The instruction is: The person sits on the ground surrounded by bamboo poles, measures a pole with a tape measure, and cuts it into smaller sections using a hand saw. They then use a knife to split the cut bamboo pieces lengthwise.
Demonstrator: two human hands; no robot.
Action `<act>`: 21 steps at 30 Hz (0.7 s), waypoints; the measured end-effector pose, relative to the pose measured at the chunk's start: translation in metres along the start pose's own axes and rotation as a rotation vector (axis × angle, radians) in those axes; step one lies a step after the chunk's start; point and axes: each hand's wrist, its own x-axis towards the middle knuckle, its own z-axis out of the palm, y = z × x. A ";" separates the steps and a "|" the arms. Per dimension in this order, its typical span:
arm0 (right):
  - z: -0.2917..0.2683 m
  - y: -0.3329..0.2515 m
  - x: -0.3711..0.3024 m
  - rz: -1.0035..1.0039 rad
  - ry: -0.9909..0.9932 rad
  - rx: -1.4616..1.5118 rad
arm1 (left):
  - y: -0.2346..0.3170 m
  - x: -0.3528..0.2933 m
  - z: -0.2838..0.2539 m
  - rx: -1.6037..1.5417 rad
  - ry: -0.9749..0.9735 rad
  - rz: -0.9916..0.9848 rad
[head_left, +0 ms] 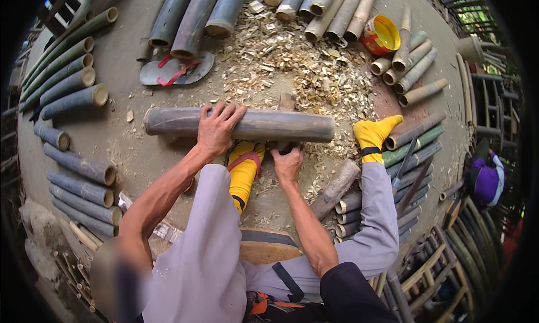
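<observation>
A thick, dark grey-brown bamboo pole (pixel 264 125) lies crosswise in front of me. My left hand (pixel 218 129) grips it from above, left of the middle, fingers wrapped over the top. Against the underside, right of the middle, my right hand (pixel 288 163) is closed with thumb and fingers curled round something dark; the pole's shadow hides what it is. A small wooden block (pixel 287 102) pokes out beyond the pole, in line with the right hand. My left foot, in a yellow sock (pixel 243 174) and flip-flop, is just below the pole.
Wood chips (pixel 314 70) litter the ground beyond. Cut bamboo poles (pixel 84 163) lie in rows at left, far side and right. A loose grey sandal (pixel 177 69), a yellow-red tub (pixel 382 35) and a long blade (pixel 405 163) lie about. Another person (pixel 486 177) is far right.
</observation>
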 end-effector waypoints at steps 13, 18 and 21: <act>-0.050 0.003 -0.021 -0.007 -0.091 0.048 | -0.074 -0.246 0.088 0.329 -0.228 0.021; -0.059 0.003 -0.027 -0.001 -0.078 0.128 | -0.044 -0.259 0.037 0.022 -0.227 -0.343; -0.053 -0.016 -0.035 -0.117 -0.098 0.275 | -0.057 -0.229 0.013 -0.301 -0.280 -0.433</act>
